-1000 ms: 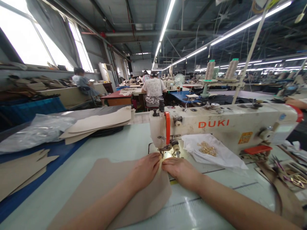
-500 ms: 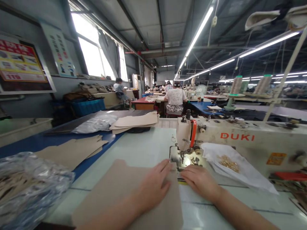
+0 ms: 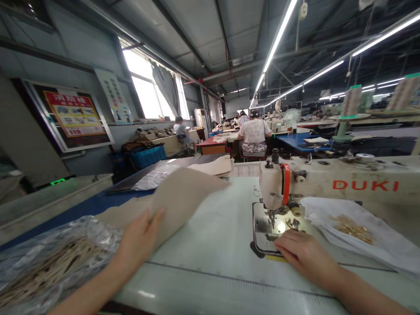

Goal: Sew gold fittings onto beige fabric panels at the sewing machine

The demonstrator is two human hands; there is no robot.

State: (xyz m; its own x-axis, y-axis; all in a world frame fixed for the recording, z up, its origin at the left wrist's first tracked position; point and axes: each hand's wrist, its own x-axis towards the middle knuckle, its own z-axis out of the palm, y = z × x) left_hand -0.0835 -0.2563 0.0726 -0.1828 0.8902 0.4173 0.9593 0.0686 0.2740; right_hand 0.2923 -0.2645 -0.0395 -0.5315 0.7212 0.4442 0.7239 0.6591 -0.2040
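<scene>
My left hand (image 3: 139, 238) pinches the beige panel (image 3: 177, 199), held up and curling over the table (image 3: 210, 245) at lower left; my right hand (image 3: 303, 251) lies flat, fingers together, just beside the needle plate (image 3: 265, 223).

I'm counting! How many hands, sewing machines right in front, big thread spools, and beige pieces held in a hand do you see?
Hands: 2
Sewing machine: 1
Big thread spools: 2
Beige piece: 1
Total: 6
</scene>
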